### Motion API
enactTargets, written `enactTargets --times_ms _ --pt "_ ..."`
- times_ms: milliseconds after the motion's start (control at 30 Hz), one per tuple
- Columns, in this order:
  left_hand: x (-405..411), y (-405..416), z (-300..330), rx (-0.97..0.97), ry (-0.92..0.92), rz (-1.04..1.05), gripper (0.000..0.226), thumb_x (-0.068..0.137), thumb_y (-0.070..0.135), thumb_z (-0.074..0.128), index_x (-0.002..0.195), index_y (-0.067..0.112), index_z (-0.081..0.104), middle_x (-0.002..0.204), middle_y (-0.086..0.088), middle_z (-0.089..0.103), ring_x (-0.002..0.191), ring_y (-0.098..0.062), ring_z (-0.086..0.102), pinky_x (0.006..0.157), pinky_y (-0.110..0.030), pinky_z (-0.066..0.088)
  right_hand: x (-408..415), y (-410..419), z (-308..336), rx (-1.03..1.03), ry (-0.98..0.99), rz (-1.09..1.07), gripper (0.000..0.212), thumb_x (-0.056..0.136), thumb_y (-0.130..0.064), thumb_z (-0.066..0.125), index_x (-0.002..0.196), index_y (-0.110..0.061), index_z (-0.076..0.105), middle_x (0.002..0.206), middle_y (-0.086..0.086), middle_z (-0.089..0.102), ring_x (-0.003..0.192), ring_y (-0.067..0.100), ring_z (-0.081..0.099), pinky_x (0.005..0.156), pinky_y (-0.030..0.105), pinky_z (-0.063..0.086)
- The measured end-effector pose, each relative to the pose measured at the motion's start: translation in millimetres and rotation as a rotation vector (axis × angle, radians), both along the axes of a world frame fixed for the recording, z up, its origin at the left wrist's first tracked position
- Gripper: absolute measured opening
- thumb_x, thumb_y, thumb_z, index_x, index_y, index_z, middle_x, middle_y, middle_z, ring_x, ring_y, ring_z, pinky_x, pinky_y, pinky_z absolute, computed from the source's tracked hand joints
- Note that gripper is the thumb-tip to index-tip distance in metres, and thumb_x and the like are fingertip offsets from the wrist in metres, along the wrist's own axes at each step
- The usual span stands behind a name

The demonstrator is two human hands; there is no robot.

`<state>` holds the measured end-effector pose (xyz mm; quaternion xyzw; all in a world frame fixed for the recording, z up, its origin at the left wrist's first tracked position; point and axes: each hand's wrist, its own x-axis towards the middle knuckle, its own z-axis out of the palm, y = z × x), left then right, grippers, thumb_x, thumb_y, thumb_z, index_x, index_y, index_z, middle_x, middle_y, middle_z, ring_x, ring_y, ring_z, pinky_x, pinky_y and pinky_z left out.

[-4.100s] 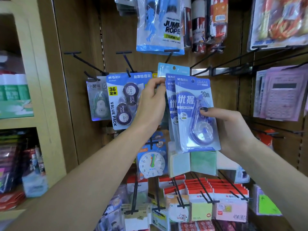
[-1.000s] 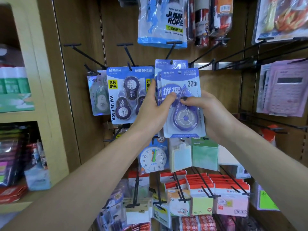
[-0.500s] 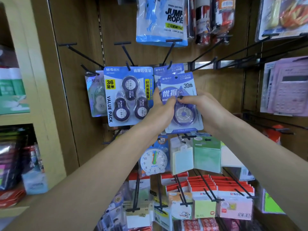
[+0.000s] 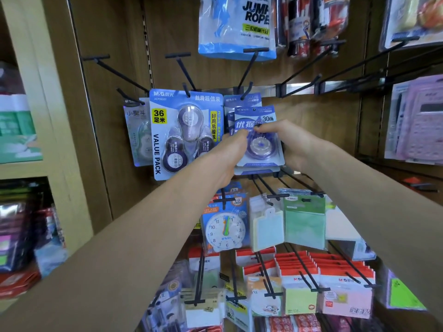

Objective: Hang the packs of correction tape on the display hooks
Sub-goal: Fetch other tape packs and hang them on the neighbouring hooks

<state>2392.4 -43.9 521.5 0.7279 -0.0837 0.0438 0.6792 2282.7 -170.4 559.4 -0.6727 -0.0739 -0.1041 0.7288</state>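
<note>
A blue correction tape pack point(image 4: 260, 137) marked 30m with a purple dispenser is held flat against the wooden display wall. My left hand point(image 4: 227, 161) grips its left side, thumb on the front. On its right side my right hand point(image 4: 287, 142) pinches it, fingers over the dispenser. Behind it more packs of the same kind point(image 4: 242, 101) hang on a black hook point(image 4: 247, 91). The front pack's top sits below that hook's tip; whether its hole is on the hook is hidden.
A three-tape value pack point(image 4: 184, 133) hangs just left, and a pale single pack point(image 4: 137, 133) beyond it. Bare black hooks point(image 4: 115, 70) jut out above. A jump rope bag point(image 4: 237, 25) hangs overhead. Clock toys point(image 4: 225, 231) and sticky notes point(image 4: 299, 283) fill hooks below.
Both hands have carried the front pack down and further in toward the wall, against the hanging packs. The view has moved closer to the display.
</note>
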Motion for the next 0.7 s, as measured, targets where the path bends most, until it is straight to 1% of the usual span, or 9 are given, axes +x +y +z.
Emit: enactTargets --times_ms 67,133,200,300,400,467,567,600,700 --pt "-12 1 -1 0.040 0.005 -0.019 0.096 0.057 0.073 0.058 0.147 0.041 0.047 0.143 0.001 0.063 0.127 -0.027 0.063 0.102 -0.053 0.054 0 0 -1 -0.002 0.004 -0.002 0.019 0.098 -0.013 0.062 0.114 -0.007 0.070 0.113 0.018 0.074 0.100 0.030 0.068 0.088 0.039 0.060" --pt "-41 1 5 0.071 -0.018 -0.049 0.078 0.072 0.061 0.060 0.143 0.031 0.050 0.133 -0.003 0.069 0.116 -0.027 0.069 0.097 -0.051 0.059 -3 1 -2 -0.012 0.000 -0.020 0.022 0.096 -0.014 0.064 0.116 -0.005 0.071 0.119 0.022 0.075 0.100 0.031 0.069 0.098 0.044 0.057" --pt "-69 3 9 0.051 -0.042 -0.068 0.067 0.073 0.054 0.061 0.134 0.027 0.056 0.127 -0.007 0.071 0.115 -0.031 0.069 0.100 -0.053 0.057 -6 1 -6 -0.018 -0.008 -0.035 0.020 0.096 -0.014 0.064 0.113 -0.006 0.071 0.114 0.020 0.075 0.096 0.030 0.069 0.093 0.042 0.058" --pt "-100 5 9 0.039 -0.145 -0.066 0.034 0.079 0.045 0.063 0.110 0.030 0.063 0.120 -0.011 0.074 0.113 -0.036 0.070 0.103 -0.059 0.054 -14 -3 -15 0.031 -0.007 0.023 0.013 0.100 -0.014 0.060 0.107 -0.009 0.069 0.103 0.013 0.074 0.088 0.027 0.070 0.076 0.034 0.060" --pt "-125 9 1 -0.023 -0.227 -0.069 0.038 0.083 0.040 0.071 0.120 0.031 0.063 0.117 0.000 0.076 0.108 -0.025 0.074 0.101 -0.053 0.056 -29 -10 -26 0.108 -0.029 0.107 0.021 0.102 -0.012 0.056 0.117 -0.006 0.069 0.110 0.014 0.074 0.094 0.028 0.071 0.078 0.032 0.063" --pt "-137 10 -5 -0.076 -0.254 -0.086 0.027 0.089 0.029 0.074 0.113 0.034 0.063 0.116 0.002 0.077 0.105 -0.021 0.075 0.097 -0.045 0.059 -38 -15 -34 0.123 -0.055 0.133 0.029 0.102 -0.013 0.056 0.124 0.000 0.069 0.119 0.017 0.075 0.104 0.035 0.073 0.086 0.035 0.062" --pt "-148 10 -10 -0.146 -0.249 -0.123 0.029 0.093 0.010 0.072 0.109 0.031 0.061 0.111 -0.004 0.078 0.093 -0.018 0.077 0.078 -0.034 0.061 -47 -19 -41 0.110 -0.083 0.173 0.036 0.102 -0.011 0.055 0.133 0.003 0.065 0.132 0.024 0.070 0.121 0.042 0.068 0.096 0.045 0.059" --pt "-151 10 -11 -0.159 -0.247 -0.123 0.032 0.092 0.008 0.072 0.113 0.030 0.061 0.111 -0.004 0.078 0.093 -0.019 0.077 0.076 -0.033 0.060 -49 -20 -42 0.100 -0.087 0.175 0.036 0.102 -0.010 0.055 0.134 0.003 0.065 0.133 0.025 0.069 0.120 0.042 0.069 0.097 0.048 0.058" --pt "-151 11 -12 -0.219 -0.264 -0.097 0.041 0.093 0.005 0.070 0.129 0.022 0.060 0.112 -0.004 0.078 0.097 -0.021 0.077 0.081 -0.037 0.060 -54 -19 -45 0.047 -0.114 0.197 0.035 0.103 -0.008 0.053 0.136 -0.001 0.064 0.134 0.023 0.069 0.120 0.038 0.069 0.107 0.053 0.053"
